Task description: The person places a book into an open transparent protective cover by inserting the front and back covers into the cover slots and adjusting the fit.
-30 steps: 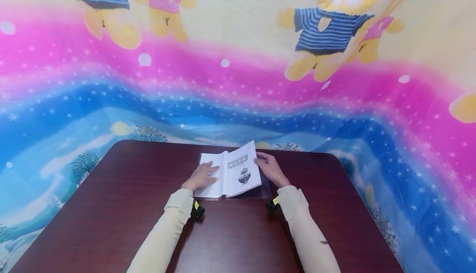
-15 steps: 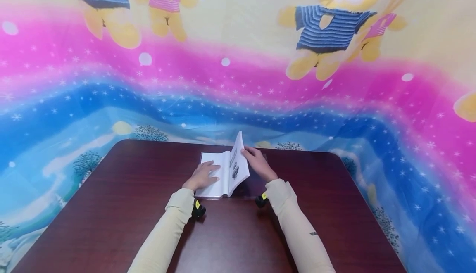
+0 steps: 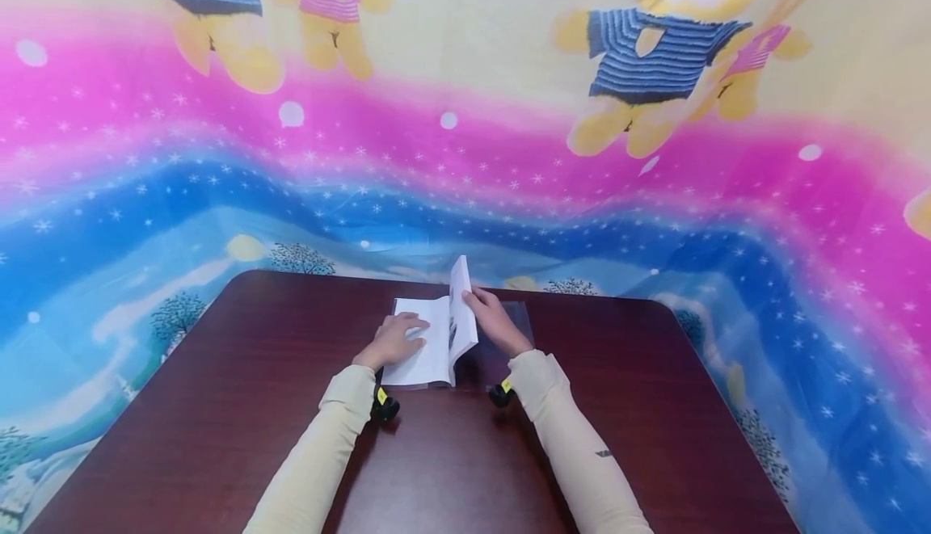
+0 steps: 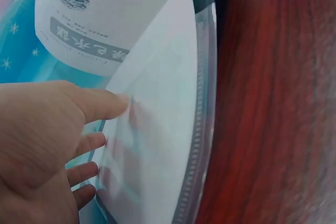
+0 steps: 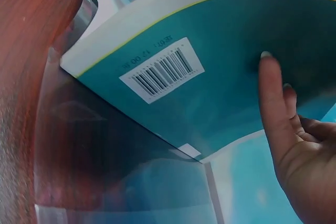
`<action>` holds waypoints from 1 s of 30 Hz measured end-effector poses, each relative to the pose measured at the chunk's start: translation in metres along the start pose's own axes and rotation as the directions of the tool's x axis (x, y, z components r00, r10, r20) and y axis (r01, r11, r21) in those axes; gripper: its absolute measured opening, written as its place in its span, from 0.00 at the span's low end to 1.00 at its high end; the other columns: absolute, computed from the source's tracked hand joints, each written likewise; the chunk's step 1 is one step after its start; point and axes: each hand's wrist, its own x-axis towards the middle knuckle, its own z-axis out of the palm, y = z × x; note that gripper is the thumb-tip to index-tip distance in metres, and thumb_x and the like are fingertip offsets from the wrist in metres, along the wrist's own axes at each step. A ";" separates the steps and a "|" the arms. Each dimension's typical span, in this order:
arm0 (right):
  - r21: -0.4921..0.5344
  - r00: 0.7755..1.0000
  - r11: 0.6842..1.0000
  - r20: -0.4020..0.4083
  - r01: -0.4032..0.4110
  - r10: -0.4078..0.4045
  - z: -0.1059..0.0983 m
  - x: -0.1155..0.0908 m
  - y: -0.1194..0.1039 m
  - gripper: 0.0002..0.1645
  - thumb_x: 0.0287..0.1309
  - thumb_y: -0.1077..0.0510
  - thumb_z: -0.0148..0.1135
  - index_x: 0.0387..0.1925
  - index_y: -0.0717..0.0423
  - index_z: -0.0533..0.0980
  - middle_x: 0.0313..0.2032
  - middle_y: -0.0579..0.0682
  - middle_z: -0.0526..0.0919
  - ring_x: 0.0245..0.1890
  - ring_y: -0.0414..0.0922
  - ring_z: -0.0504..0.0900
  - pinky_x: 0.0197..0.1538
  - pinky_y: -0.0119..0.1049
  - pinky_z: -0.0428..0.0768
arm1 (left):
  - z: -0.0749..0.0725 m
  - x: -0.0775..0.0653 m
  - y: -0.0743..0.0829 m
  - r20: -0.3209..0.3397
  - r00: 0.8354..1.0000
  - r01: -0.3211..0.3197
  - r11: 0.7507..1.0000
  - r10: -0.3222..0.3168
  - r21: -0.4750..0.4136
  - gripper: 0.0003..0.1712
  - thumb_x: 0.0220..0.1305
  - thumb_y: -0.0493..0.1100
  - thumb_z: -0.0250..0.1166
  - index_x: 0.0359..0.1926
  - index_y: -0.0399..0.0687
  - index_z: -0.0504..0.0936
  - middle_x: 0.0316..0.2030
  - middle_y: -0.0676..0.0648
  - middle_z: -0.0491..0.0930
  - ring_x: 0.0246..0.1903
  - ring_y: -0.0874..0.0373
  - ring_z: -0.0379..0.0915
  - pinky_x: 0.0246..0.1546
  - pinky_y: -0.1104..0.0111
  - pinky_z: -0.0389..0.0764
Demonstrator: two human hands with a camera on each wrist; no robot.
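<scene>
A paperback book (image 3: 422, 340) lies spread on the table, its white left side down and its thick page block raised nearly upright. My left hand (image 3: 393, 338) rests on the white side with fingers spread; in the left wrist view the thumb (image 4: 113, 104) touches it. My right hand (image 3: 498, 321) is behind the raised block. In the right wrist view its extended finger (image 5: 273, 87) touches the teal back cover (image 5: 220, 87), which bears a barcode (image 5: 163, 71). A clear plastic book jacket (image 3: 520, 320) lies flat at the right, under the raised block. The title page (image 4: 131, 9) is partly hidden.
The dark red wooden table (image 3: 218, 405) extends around the book. A patterned cloth (image 3: 451, 170) with bears and snowflakes hangs behind the table's far edge. Black wrist cameras (image 3: 385, 406) sit beneath both sleeves.
My right hand has moved leftward, tilting the page block from leaning right to nearly upright and baring the clear jacket at the right. The left hand has stayed on the white side.
</scene>
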 end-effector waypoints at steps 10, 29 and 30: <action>0.012 1.000 1.000 0.024 -0.017 0.017 0.007 0.005 0.005 0.33 0.81 0.45 0.42 0.77 0.57 0.60 0.60 0.64 0.79 0.51 0.53 0.85 0.51 0.44 0.84 | -0.008 0.001 -0.007 -0.129 0.976 0.125 0.938 -0.175 -0.322 0.26 0.80 0.45 0.49 0.69 0.34 0.72 0.67 0.31 0.72 0.67 0.35 0.67 0.66 0.44 0.70; -0.023 0.999 0.998 -0.006 -0.050 0.050 0.013 0.005 0.013 0.36 0.79 0.40 0.42 0.75 0.59 0.63 0.56 0.62 0.81 0.48 0.51 0.85 0.56 0.49 0.82 | -0.014 -0.001 -0.004 -0.101 0.979 0.002 0.500 -0.179 -0.866 0.41 0.82 0.60 0.27 0.80 0.33 0.44 0.79 0.30 0.44 0.79 0.35 0.38 0.78 0.44 0.43; -0.025 0.999 0.999 -0.005 -0.044 0.044 0.014 0.005 0.014 0.37 0.79 0.40 0.41 0.75 0.60 0.63 0.56 0.62 0.81 0.48 0.50 0.85 0.57 0.48 0.82 | -0.014 -0.001 -0.005 -0.102 0.979 -0.002 0.490 -0.177 -0.872 0.41 0.82 0.59 0.27 0.80 0.32 0.44 0.79 0.30 0.43 0.79 0.35 0.37 0.78 0.44 0.42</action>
